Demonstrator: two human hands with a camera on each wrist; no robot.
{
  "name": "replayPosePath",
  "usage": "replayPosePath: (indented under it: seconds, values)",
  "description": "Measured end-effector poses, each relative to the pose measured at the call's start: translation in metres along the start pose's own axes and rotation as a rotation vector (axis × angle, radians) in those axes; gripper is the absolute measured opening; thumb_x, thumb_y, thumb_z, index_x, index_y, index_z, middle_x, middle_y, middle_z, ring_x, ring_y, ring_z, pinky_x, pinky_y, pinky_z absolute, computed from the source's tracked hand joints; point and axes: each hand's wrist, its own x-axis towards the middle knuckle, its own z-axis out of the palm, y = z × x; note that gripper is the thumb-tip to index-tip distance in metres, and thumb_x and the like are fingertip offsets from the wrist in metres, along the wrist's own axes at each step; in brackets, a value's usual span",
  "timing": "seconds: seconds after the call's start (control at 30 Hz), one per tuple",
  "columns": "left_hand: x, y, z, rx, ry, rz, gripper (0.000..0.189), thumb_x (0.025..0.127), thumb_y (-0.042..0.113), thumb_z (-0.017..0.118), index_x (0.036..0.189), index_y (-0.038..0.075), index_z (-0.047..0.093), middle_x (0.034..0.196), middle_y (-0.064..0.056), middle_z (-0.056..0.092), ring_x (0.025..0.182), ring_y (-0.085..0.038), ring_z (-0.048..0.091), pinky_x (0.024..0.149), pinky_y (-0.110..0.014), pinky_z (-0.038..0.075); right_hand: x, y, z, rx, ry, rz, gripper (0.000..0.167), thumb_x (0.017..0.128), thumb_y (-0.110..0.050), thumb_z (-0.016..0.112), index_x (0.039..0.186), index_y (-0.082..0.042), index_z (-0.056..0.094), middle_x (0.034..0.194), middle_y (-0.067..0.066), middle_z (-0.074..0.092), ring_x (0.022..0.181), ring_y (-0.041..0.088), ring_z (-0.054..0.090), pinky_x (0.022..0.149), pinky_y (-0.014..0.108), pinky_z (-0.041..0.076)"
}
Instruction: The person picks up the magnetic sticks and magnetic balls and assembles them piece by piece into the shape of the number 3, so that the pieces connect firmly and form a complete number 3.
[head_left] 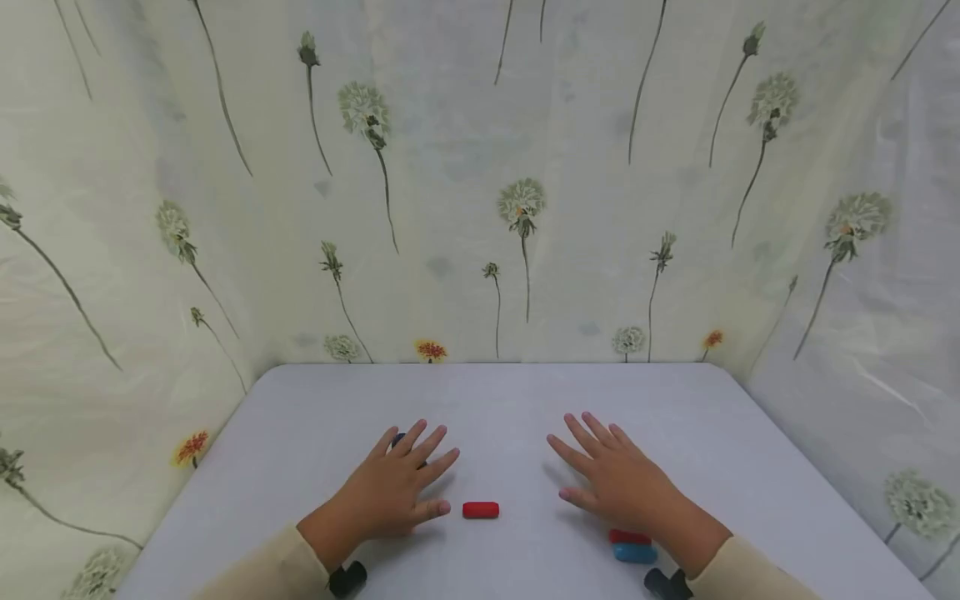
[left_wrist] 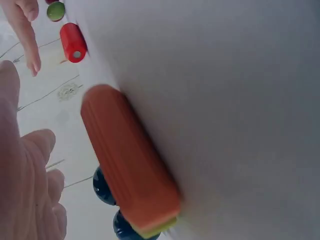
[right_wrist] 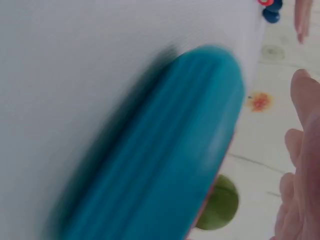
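At lower left of centre in the head view, the left hand (head_left: 393, 492) is spread and unloaded, near the orange piece (left_wrist: 130, 160) seen mid-frame in its wrist view. Lower centre holds the red cylinder (head_left: 481, 510); right of it, the right hand (head_left: 626, 483) is likewise spread, above the blue piece (head_left: 634, 553). For any grasp, a light, two-sided pinch should limit rolling.

Both arms (head_left: 757, 575), covered by pale sleeves (head_left: 262, 571), are stretched forward, with the left hand (head_left: 396, 492) and right hand (head_left: 621, 482) held well apart, backs turned upward, fingers (head_left: 437, 468) spread and thumbs (head_left: 579, 498) pointed inward toward each other.
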Motion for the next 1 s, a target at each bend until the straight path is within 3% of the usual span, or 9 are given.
replayPosePath:
  seconds: [0.17, 0.3, 0.47, 0.6, 0.7, 1.0]
  values:
    - [-0.003, 0.005, -0.003, -0.004, -0.008, -0.102, 0.076, 0.101, 0.074, 0.041, 0.164, 0.032, 0.034, 0.172, -0.007, 0.03, 0.159, -0.037, 0.026, 0.123, -0.064, 0.025, 0.007, -0.016, -0.006, 0.07, -0.014, 0.015, 0.077, 0.098, -0.065, 0.059, 0.163, -0.031, 0.037, 0.172, 0.011, 0.029, 0.16, 0.037, 0.022, 0.125, 0.065, 0.021]
    - [-0.003, 0.004, -0.006, -0.054, 0.024, -0.196, 0.072, 0.101, 0.069, 0.05, 0.159, 0.026, 0.045, 0.162, -0.011, 0.045, 0.149, -0.036, 0.043, 0.119, -0.057, 0.037, 0.011, -0.034, -0.011, 0.173, -0.018, 0.028, 0.067, 0.098, -0.058, 0.065, 0.153, -0.024, 0.054, 0.162, 0.012, 0.047, 0.152, 0.036, 0.04, 0.122, 0.061, 0.032]
    - [-0.003, -0.002, -0.013, -0.24, 0.11, -0.376, 0.056, 0.1, 0.052, 0.065, 0.145, 0.019, 0.06, 0.144, -0.009, 0.059, 0.128, -0.03, 0.059, 0.104, -0.05, 0.053, 0.017, -0.052, -0.015, 0.329, -0.06, 0.085, 0.052, 0.093, -0.049, 0.075, 0.135, -0.019, 0.069, 0.139, 0.006, 0.067, 0.134, 0.031, 0.059, 0.109, 0.058, 0.049]
    - [-0.002, -0.005, -0.018, -0.432, 0.149, -0.523, 0.046, 0.099, 0.042, 0.07, 0.137, 0.017, 0.065, 0.136, -0.007, 0.063, 0.124, -0.026, 0.061, 0.102, -0.05, 0.055, 0.021, -0.059, -0.009, 0.431, -0.1, 0.117, 0.046, 0.093, -0.046, 0.077, 0.13, -0.021, 0.071, 0.132, 0.002, 0.068, 0.13, 0.028, 0.061, 0.106, 0.056, 0.051]
    - [-0.003, -0.008, -0.017, -0.531, 0.149, -0.566, 0.043, 0.098, 0.037, 0.072, 0.134, 0.016, 0.067, 0.135, -0.008, 0.063, 0.127, -0.027, 0.061, 0.106, -0.052, 0.052, 0.023, -0.064, -0.007, 0.503, -0.102, 0.111, 0.041, 0.093, -0.043, 0.077, 0.128, -0.022, 0.071, 0.128, 0.001, 0.069, 0.125, 0.026, 0.063, 0.105, 0.055, 0.052]
    - [-0.006, -0.016, -0.004, -0.689, 0.17, -0.576, 0.04, 0.095, 0.028, 0.077, 0.133, 0.015, 0.068, 0.137, -0.01, 0.061, 0.129, -0.029, 0.06, 0.107, -0.053, 0.051, 0.036, -0.076, -0.004, 0.631, -0.088, 0.046, 0.031, 0.091, -0.032, 0.079, 0.118, -0.019, 0.072, 0.107, -0.008, 0.069, 0.101, 0.014, 0.064, 0.091, 0.043, 0.057]
